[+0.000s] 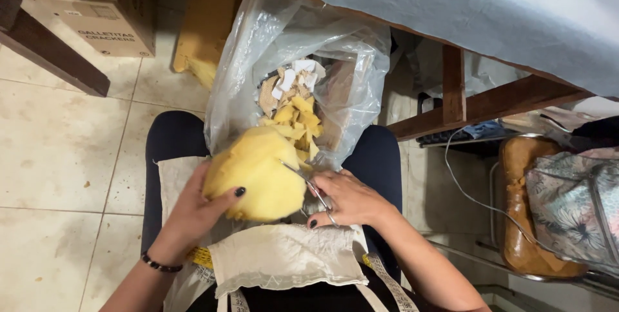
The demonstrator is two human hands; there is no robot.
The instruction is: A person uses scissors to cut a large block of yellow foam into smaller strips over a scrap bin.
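Note:
My left hand [196, 212] grips a rounded lump of yellow foam [258, 173] over my lap. In my right hand [348, 199] is a pair of metal scissors [308, 186], whose blades bite into the right side of the foam. Just beyond the foam, a clear plastic bag [238, 73] stands open between my knees, holding yellow foam scraps [296, 121] and bits of white and brown offcuts. A cream cloth [284, 257] lies across my lap, and a yellow measuring tape [201, 257] hangs around my neck.
A wooden table with a blue-grey top [503, 9] stands at the upper right. Beside me on the right a chair carries a floral bag [574, 202]. Cardboard boxes [97, 9] sit at the top left on the tiled floor [58, 144]. A white cable [471, 196] trails on the right.

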